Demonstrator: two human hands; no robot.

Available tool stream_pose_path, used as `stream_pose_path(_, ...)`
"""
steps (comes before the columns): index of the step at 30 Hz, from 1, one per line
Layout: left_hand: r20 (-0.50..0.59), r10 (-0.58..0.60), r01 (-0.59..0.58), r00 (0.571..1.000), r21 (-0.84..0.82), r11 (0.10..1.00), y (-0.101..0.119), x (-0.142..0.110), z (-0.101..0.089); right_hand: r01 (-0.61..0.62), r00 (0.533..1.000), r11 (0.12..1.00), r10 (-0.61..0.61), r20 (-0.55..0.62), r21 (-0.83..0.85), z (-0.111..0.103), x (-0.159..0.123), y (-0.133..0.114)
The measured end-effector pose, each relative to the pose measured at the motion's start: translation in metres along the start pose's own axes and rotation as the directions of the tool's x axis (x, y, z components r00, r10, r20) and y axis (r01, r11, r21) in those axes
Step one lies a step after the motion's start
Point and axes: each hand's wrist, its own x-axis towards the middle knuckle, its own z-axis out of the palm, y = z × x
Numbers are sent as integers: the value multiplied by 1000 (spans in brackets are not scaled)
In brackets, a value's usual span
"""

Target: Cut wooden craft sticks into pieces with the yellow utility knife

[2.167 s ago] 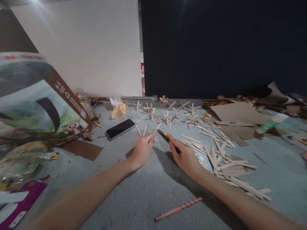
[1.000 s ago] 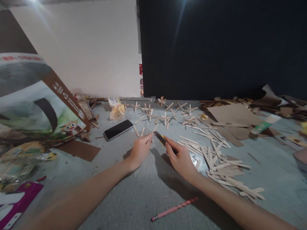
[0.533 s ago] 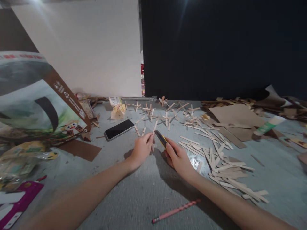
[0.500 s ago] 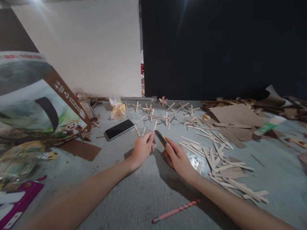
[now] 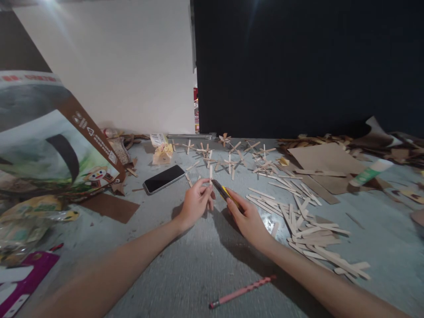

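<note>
Between the thumb and fingers of my left hand (image 5: 196,201) a short wooden craft stick (image 5: 211,172) is pinched, pointing upward. My right hand (image 5: 247,216) is closed around a black and yellow utility knife (image 5: 225,192). The knife's tip is close beside the stick; whether the two touch I cannot tell. Beyond my hands lie several small crossed stick pieces (image 5: 229,163). To the right of my right hand spreads a loose pile of craft sticks (image 5: 318,238).
A phone (image 5: 164,179) lies left of my hands, and a pink pencil (image 5: 241,292) in front. Brown cardboard (image 5: 326,163) and a glue stick (image 5: 371,172) are at right. A large printed bag (image 5: 56,145) stands at left, near a purple case (image 5: 33,278).
The stick in my left hand has turned more upright. The knife has tilted and rolled slightly, its tip now nearer the stick. My arms have barely moved.
</note>
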Motion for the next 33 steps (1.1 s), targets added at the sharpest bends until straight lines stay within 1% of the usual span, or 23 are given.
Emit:
stream_pose_path(4, 2, -15, 15, 1000, -24, 1000, 1, 0, 0, 64, 998, 995, -66, -23, -70, -2, -1, 1)
stream_pose_path(7, -13, -5, 5, 1000, 14, 1000, 1, -2, 0, 102, 994, 989, -105, -21, -110, -3, -3, 1)
stream_pose_path(9, -24, 11, -10, 1000, 54, 999, 0, -2, 1, 102, 994, 988, -106, -28, -113, -3, -4, 0)
stream_pose_path(11, -34, 23, -19, 999, 91, 996, 0, -2, 1, 49, 999, 996, -50, -19, -73, -3, -4, 0)
stream_pose_path(14, -32, 19, -15, 999, 115, 993, -1, -1, 0, -74, 997, 996, 72, 28, 57, -3, -4, -2)
stream_pose_path(16, -18, 13, -11, 1000, 110, 994, -2, -1, 0, -117, 991, 985, 109, 73, 125, -3, -3, -3)
stream_pose_path(18, -3, 23, -22, 1000, 109, 994, -2, -1, 0, -127, 989, 980, 115, 89, 152, -3, -4, -4)
stream_pose_path(21, 2, 45, -45, 999, 127, 991, -1, -2, 1, -109, 994, 983, 107, 22, 148, -4, -4, -3)
stream_pose_path(23, 0, 54, -53, 999, 142, 988, -1, -3, 1, -85, 996, 989, 89, -29, 120, -4, -4, -2)
stream_pose_path(25, -1, 61, -60, 998, 154, 986, 0, -4, 1, -61, 996, 995, 65, -55, 79, -4, -4, -2)
stream_pose_path(28, -6, 70, -68, 998, 157, 985, 0, -4, 1, -39, 997, 998, 42, -70, 43, -5, -4, -3)
stream_pose_path(33, -3, 85, -83, 996, 157, 984, 0, -3, 1, -26, 997, 999, 29, -67, 41, -5, -4, -6)
